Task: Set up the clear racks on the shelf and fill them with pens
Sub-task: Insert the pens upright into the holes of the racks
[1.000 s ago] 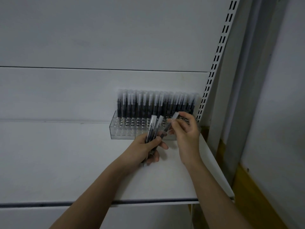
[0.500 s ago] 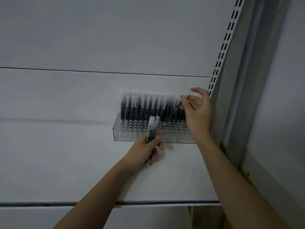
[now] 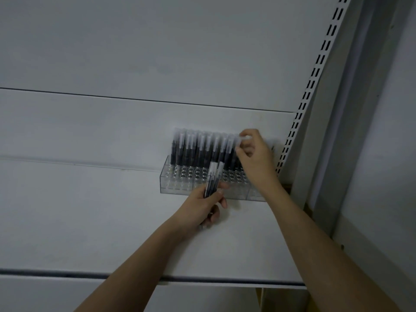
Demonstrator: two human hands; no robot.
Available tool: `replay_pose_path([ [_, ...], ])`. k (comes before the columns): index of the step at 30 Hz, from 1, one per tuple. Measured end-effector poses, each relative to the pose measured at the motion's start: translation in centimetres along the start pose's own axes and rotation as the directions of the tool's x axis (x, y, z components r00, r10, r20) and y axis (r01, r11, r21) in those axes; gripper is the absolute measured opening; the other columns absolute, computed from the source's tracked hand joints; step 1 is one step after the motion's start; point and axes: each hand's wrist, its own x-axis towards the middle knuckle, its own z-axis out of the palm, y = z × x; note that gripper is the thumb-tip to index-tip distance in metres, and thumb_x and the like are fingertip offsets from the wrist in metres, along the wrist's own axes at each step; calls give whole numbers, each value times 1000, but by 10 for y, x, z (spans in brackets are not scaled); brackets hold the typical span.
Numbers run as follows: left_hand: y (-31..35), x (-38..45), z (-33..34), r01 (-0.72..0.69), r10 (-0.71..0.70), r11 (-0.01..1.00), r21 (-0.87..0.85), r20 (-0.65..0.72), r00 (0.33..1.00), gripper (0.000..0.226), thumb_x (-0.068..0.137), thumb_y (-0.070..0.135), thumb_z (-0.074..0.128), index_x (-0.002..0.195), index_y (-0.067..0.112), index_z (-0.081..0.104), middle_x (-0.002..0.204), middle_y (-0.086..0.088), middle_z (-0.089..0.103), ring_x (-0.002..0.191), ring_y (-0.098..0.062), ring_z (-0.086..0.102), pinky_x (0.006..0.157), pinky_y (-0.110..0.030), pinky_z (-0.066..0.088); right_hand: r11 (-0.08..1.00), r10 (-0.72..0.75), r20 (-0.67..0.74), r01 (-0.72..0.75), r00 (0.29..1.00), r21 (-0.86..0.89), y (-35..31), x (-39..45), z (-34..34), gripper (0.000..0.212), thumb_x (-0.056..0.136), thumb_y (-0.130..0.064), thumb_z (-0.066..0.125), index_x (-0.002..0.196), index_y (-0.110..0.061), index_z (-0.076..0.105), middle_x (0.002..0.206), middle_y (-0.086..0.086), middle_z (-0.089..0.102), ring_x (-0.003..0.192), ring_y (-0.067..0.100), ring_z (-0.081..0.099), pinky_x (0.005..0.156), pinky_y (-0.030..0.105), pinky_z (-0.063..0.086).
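clear racks [image 3: 177, 185]: stood side by side on the white shelf [image 3: 90, 221], centre right of frame, back row filled with upright pens [image 3: 198, 149], front holes bare. left hand [image 3: 200, 208]: gripped a spare pen bundle [image 3: 212, 179] before the racks. right hand [image 3: 254, 156]: pinched the cap of one pen [image 3: 239, 140] in the back row.

arms: bare | sleeves: none visible | rings: seemingly none

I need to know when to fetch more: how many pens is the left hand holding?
2 show in the left hand: two pens gripped side by side, caps up, in front of the clear rack. More could be hidden behind the fingers.
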Motion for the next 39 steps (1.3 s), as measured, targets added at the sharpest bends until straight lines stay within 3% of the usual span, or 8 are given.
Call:
replay_pose_path([
  [2,1,-1,1,7,-7,1000,-6,0,1000,21,103,20,50,122,15,57,78,-3,60,45,-14,43,35,-19,29,999,5,44,-2,999,-54,6,-5,5,30,98,-9,57,123,-23,51,96,-14,57,87,1,60,73,18,52],
  [7,7,-4,1,29,-29,999,-26,13,999,24,104,24,46,123,16,60,77,-2,60,44,-14,42,35,-20,28,999,-24,-78,21,997,-33,5,-13,5,33,97,-5,58,125,-20,57,113,-4,51,89,-4,59,74,3,45],
  [12,10,-6,3,25,-23,999,-45,46,999,24,105,19,45,125,17,57,78,-1,64,45,-15,43,35,-20,29,983,66,-255,-19,965,184,-5,-47,7,23,99,-11,56,119,-22,57,100,-7,60,85,8,61,74,19,52],
  [17,9,-7,5,10,-8,999,-32,74,997,16,104,21,47,111,9,56,87,-8,70,47,-20,49,35,-20,29,931,184,-110,-138,977,337,6,-83,19,17,99,-14,57,108,-28,59,92,-9,65,85,15,66,77,38,58],
  [21,8,-7,5,21,-20,1000,-9,96,995,20,104,21,47,107,6,60,91,-11,72,50,-22,53,34,-21,33,893,222,-25,-193,975,406,7,-83,16,16,96,-17,62,109,-26,61,94,-9,69,89,9,67,75,29,57],
  [24,8,-8,5,25,-27,1000,17,102,994,22,103,22,49,108,6,63,91,-8,73,52,-22,56,36,-23,37,883,234,9,-216,972,418,6,-82,15,23,94,-18,65,114,-27,61,98,-8,70,90,15,69,78,32,58],
  [32,7,-8,6,12,-13,1000,3,112,994,20,103,21,49,101,17,68,94,-12,73,53,-23,59,39,-22,40,864,251,6,-227,968,450,4,-83,12,27,91,-13,69,114,-23,59,100,-1,74,92,13,72,88,40,58],
  [39,5,-4,6,9,-7,1000,-17,104,995,24,104,20,44,120,13,60,91,-12,72,54,-24,61,43,-25,45,817,271,-78,-187,959,546,6,-81,7,20,91,-6,68,107,-9,58,100,0,76,97,13,71,80,31,58],
])
